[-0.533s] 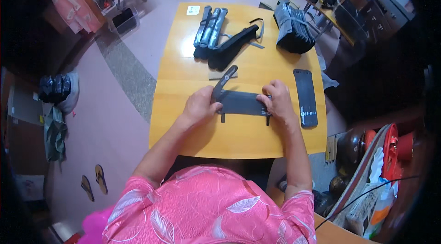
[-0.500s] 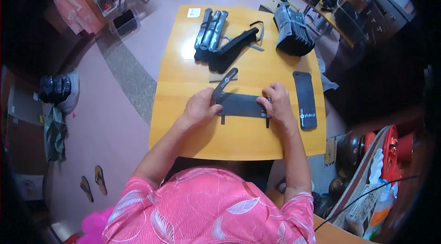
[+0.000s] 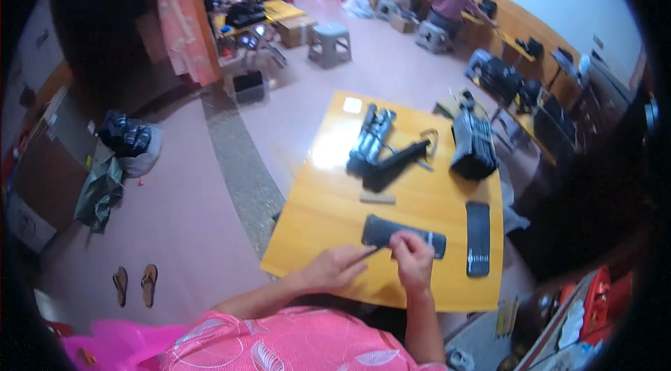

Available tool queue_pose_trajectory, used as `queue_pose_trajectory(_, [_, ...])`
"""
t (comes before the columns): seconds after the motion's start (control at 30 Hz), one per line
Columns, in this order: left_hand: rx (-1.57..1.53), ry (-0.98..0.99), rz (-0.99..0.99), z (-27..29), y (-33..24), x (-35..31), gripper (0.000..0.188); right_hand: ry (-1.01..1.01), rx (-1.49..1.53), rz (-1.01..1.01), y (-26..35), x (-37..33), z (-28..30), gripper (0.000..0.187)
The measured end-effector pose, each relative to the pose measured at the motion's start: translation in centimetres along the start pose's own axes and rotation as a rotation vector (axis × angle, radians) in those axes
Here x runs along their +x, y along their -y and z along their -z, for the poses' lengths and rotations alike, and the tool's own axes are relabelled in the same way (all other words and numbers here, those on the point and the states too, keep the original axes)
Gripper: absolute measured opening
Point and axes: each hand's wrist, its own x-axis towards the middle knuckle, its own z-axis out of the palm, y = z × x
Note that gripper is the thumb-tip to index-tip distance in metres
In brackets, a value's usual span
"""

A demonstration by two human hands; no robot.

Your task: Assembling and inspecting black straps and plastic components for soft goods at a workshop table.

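Observation:
A narrow dark strip (image 3: 366, 253) runs between my two hands at the near part of the yellow table (image 3: 307, 231). My left hand (image 3: 335, 267) is closed on one end of it. My right hand (image 3: 412, 253) is pinched at the other end; its fingertips are blurred. Just beyond the hands a dark grey flat panel (image 3: 383, 229) with pale print lies on the table, partly covered by my right hand. A similar flat panel (image 3: 478, 238) lies lengthwise at the right edge.
Farther back are silvery-grey bundled rolls (image 3: 372, 132), a black padded piece with straps (image 3: 395, 168) and a tied stack of dark pieces (image 3: 474, 144). A small flat bar (image 3: 377, 198) lies mid-table. Sandals (image 3: 149, 284) and a grey stool (image 3: 329, 42) stand on the floor; several people sit far off.
The view has tilted up, showing more of the room. Both hands have come off the panel's ends and closer together. The strip, earlier upright in my left hand, now points toward my right.

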Motion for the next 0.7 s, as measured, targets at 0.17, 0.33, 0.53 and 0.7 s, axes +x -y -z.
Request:
queue_pose_trajectory(0.17, [-0.471,-0.101,0.115,0.1,-0.6,-1.7,0.035,0.149,0.155,-0.022,0.7,-4.1,-2.9,0.018])
queue_pose_trajectory(0.33, [-0.540,-0.181,0.203,-0.3,-2.0,-1.9,0.032,0.147,0.293,-0.085,0.8,-4.6,-2.4,0.026])
queue_pose_trajectory(0.53, [-0.215,-0.189,-0.071,-1.4,-2.5,-2.1,0.026,0.147,0.281,-0.227,-0.2,-5.8,-1.8,0.020])
queue_pose_trajectory(0.7, [-0.186,-0.191,-0.066,-2.1,-1.9,-3.1,0.024,0.215,0.234,-0.305,-0.2,-6.3,-1.3,0.019])
